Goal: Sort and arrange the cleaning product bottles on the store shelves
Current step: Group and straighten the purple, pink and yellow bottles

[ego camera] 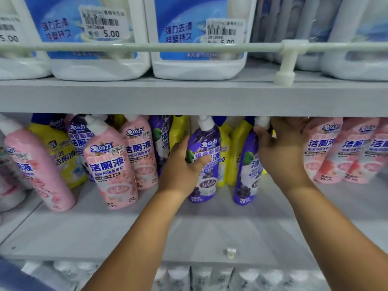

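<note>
A grey store shelf (189, 234) holds rows of tall plastic toilet-cleaner bottles, seen from just above and in front.

At the far left, a pink bottle (39, 171) leans with its top tipped left. Beside it, another pink bottle with a white angled nozzle (109, 164) also tilts left, its long axis slanting from lower right to upper left. Yellow bottles (63, 156) stand behind them.

Near the middle, the left hand (180, 166) grips a purple bottle with a white nozzle (204, 162), fingers behind its left side and thumb curled across the front label. This bottle stands nearly upright on the shelf, nozzle pointing up, label facing the viewer.

Just to the right, the right hand (279, 152) closes round the neck of a second purple bottle (248, 171), fingers wrapped just below its white cap. It stands upright with its base on the shelf, leaning slightly right.

At the far right, more pink bottles (327, 150) stand together, tops leaning right.

On the shelf above sit white jugs with blue labels (94, 38) behind a white rail (147, 47).
</note>
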`<state>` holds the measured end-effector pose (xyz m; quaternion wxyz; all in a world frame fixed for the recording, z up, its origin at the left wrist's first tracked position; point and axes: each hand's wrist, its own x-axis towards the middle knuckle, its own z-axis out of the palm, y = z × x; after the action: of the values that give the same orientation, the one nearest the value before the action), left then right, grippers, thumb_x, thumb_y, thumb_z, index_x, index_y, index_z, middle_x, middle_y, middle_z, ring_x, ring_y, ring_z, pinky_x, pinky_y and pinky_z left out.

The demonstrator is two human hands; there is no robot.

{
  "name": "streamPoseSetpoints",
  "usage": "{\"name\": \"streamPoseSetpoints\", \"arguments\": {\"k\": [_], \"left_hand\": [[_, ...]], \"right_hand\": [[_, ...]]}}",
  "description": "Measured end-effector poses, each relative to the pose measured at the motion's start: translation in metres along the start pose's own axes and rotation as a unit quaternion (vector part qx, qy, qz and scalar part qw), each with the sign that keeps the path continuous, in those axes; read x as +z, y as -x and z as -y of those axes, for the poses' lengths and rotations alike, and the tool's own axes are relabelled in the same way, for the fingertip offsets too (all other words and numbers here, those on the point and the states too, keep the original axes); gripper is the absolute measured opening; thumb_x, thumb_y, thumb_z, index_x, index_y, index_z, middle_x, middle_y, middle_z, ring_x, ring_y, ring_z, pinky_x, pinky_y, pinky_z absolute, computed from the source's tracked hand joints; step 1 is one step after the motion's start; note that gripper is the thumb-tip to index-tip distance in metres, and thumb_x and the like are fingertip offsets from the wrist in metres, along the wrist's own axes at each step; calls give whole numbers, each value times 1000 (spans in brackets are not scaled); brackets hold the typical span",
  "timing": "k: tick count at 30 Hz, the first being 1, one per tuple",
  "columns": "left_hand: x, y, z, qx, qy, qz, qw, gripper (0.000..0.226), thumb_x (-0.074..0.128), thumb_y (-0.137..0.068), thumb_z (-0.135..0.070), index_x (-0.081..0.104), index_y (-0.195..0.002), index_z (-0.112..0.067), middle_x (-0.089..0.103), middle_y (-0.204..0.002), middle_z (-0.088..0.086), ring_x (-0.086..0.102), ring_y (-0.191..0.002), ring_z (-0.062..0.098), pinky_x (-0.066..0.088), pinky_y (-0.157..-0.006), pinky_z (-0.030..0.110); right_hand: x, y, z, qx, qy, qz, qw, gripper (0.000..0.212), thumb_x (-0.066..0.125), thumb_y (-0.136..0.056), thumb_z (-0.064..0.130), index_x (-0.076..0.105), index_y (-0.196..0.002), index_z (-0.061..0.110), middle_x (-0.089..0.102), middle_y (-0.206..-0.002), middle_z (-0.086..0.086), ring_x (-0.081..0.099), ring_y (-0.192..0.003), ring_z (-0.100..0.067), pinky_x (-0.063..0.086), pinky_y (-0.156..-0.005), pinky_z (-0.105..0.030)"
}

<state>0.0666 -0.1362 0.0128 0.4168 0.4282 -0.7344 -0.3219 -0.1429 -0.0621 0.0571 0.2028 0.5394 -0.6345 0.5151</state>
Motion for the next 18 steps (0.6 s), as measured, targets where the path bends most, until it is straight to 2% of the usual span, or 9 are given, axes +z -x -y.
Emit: {"name": "streamPoseSetpoints", "arguments": {"k": [1,4,6,8,10,12,13,15,18], "left_hand": [[-3,-1,2,1,-4,-9,1000,69,65,-78,-61,47,-142,-43,64,-131,-11,65,-117,13,55,-98,42],[-9,-1,6,2,-19,-16,1000,74,66,-82,-54,39,-149,-40,62,-136,-7,64,-119,16,54,-99,43],[-15,3,9,-1,-30,-10,999,78,70,-84,-46,33,-153,-42,62,-136,-4,66,-115,18,56,-96,42],[-27,15,13,-22,10,-30,999,77,78,-86,-36,38,-151,-37,64,-129,-1,68,-103,16,58,-88,34],[-47,30,20,-23,48,-96,994,60,79,-88,-25,52,-141,-26,68,-115,-6,68,-91,3,53,-78,17],[-75,48,21,-4,65,-194,979,40,77,-88,-17,61,-124,-23,69,-104,-10,66,-84,-4,51,-74,11],[-91,54,22,2,73,-232,970,35,77,-88,-17,63,-119,-23,70,-103,-10,66,-85,-3,54,-77,15],[-120,58,31,11,77,-279,957,35,80,-86,-27,64,-117,-24,70,-104,-4,68,-95,8,58,-85,28],[-149,53,51,-10,34,-298,954,59,81,-76,-57,57,-123,-30,64,-119,4,65,-109,22,57,-92,44]], "right_hand": [[4,-1,1,-1,-4,-2,1000,2,64,-86,-5,65,-85,-3,63,-92,-24,47,-91,-22,26,-79,1],[17,-5,2,20,-35,16,999,5,62,-90,-4,65,-93,-3,61,-99,-26,48,-90,-21,29,-70,-12],[22,-3,-1,39,-58,19,997,11,60,-93,0,65,-103,-1,59,-103,-17,51,-92,-20,33,-73,-9],[22,4,3,47,-73,-12,996,17,61,-95,7,62,-111,2,58,-107,-12,55,-99,-22,43,-85,-21],[22,13,19,27,-39,-70,996,27,63,-94,15,60,-115,0,60,-113,-20,54,-110,-31,44,-96,-32],[28,24,46,-3,-71,-84,994,22,62,-92,14,61,-108,-1,59,-109,-22,53,-107,-32,40,-95,-23],[34,29,65,-4,-129,-62,990,18,62,-92,14,61,-106,3,59,-108,-19,56,-104,-31,42,-94,-21],[54,36,104,29,-251,13,967,18,64,-90,17,61,-108,15,59,-111,-10,63,-101,-26,52,-91,-29],[98,39,143,97,-311,117,938,29,65,-85,26,64,-113,17,62,-114,-5,65,-104,-20,57,-90,-34]]}}
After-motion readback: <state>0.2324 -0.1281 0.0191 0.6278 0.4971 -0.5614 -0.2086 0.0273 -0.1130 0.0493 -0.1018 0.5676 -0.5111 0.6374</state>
